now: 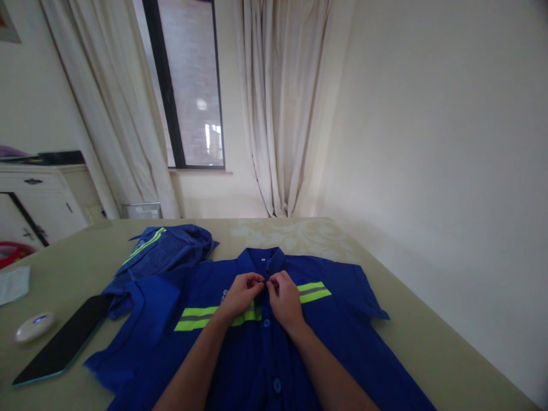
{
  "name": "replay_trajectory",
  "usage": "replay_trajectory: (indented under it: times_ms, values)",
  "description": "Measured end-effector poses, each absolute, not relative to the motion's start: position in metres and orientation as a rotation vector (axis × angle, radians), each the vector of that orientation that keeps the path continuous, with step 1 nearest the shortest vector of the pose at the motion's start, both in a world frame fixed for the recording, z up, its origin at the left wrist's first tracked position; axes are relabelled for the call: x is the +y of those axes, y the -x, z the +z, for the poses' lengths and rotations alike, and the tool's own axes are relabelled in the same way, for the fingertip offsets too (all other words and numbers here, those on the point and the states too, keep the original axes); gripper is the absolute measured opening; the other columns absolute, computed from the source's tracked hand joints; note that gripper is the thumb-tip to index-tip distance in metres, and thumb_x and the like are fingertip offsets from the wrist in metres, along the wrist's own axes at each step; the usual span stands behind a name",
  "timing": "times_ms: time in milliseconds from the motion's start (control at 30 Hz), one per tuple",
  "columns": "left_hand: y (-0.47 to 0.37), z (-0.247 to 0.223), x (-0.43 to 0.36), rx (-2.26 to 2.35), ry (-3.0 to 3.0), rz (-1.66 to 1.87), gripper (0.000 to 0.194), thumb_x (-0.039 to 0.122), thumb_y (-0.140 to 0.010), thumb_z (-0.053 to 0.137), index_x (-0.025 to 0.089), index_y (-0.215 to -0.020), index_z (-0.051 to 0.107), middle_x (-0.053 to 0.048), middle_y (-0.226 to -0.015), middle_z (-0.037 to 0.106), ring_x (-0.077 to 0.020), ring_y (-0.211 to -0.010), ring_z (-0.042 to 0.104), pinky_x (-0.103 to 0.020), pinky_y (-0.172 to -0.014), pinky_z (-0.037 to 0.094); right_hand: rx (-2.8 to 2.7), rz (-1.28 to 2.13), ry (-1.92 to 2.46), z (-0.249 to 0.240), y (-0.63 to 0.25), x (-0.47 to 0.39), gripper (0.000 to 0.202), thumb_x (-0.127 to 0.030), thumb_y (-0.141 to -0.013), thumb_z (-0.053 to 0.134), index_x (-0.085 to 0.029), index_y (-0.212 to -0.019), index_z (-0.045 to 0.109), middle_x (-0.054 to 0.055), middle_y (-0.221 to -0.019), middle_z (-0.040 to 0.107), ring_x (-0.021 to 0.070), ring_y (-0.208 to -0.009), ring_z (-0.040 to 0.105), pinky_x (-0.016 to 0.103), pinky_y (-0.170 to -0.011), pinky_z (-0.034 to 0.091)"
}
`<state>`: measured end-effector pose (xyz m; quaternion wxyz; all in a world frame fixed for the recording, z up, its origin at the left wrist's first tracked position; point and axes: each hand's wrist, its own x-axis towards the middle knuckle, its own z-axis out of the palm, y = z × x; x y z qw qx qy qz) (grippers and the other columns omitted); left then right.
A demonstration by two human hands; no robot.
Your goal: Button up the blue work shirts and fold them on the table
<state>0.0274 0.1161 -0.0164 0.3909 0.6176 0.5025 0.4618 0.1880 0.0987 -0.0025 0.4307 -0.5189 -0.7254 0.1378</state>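
Observation:
A blue short-sleeved work shirt (342, 348) with yellow-green and grey reflective bands lies spread out, its collar pointing away from me. My left hand (244, 294) pinches the front placket just below the collar, fingers closed on the cloth edge. Right beside it, my right hand (283, 297) is closed in a pinch on the other side of the placket. Whether a button sits between the fingertips is hidden. Lower down the front, a blue button (266, 323) and a larger-looking button (277, 386) show on the placket.
Another blue garment (171, 251) with a reflective stripe lies crumpled at the back left. A dark flat tablet-like object (64, 342), a white oval device (35, 327) and a pale paper (14, 284) are on the table's left. A wall (449, 200) borders the table's right edge.

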Motion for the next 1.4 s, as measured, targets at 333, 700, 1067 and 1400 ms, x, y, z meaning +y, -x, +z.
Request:
replay_trajectory:
  times_ms: [333,700,1067,1400]
  values:
    - [-0.026,-0.020,0.119,1.364,-1.598,1.202,0.029,0.037,-0.082,0.061,0.014,-0.094,0.073,-0.006,-0.084,0.077,-0.0184,-0.077,0.069,-0.029,-0.072,0.054,-2.056,0.026,1.370,0.000,-0.183,0.094,0.020,-0.021,-0.104,0.046,-0.022,-0.094,0.063,0.004,-0.100,0.063,0.0159,-0.077,0.062,0.025,-0.064,0.039]
    - [-0.042,-0.008,0.093,1.614,-2.078,1.051,0.021,0.017,-0.091,0.055,0.024,-0.107,0.068,-0.006,-0.107,0.072,-0.0228,-0.104,0.065,-0.033,-0.092,0.047,-1.672,0.692,1.394,-0.009,-0.195,0.117,0.017,-0.019,-0.086,0.058,-0.019,-0.075,0.071,0.001,-0.067,0.067,0.0173,-0.063,0.064,0.025,-0.060,0.046]
    - [-0.018,-0.007,0.131,1.958,-2.166,0.867,0.029,0.018,-0.099,0.040,0.023,-0.108,0.067,-0.009,-0.116,0.067,-0.0250,-0.110,0.062,-0.039,-0.095,0.043,-1.623,0.529,1.287,-0.010,-0.192,0.074,0.043,-0.034,-0.100,0.041,-0.019,-0.135,0.062,0.014,-0.125,0.070,0.0253,-0.109,0.069,0.039,-0.097,0.053]
    - [-0.009,0.011,0.160,1.840,-2.199,0.820,0.046,0.002,-0.087,0.039,0.017,-0.118,0.070,-0.011,-0.124,0.071,-0.0200,-0.118,0.065,-0.034,-0.107,0.046,-2.347,0.385,1.211,-0.004,-0.179,0.082,0.054,-0.054,-0.099,0.052,-0.028,-0.147,0.052,0.009,-0.157,0.046,0.0269,-0.147,0.039,0.050,-0.121,0.028]
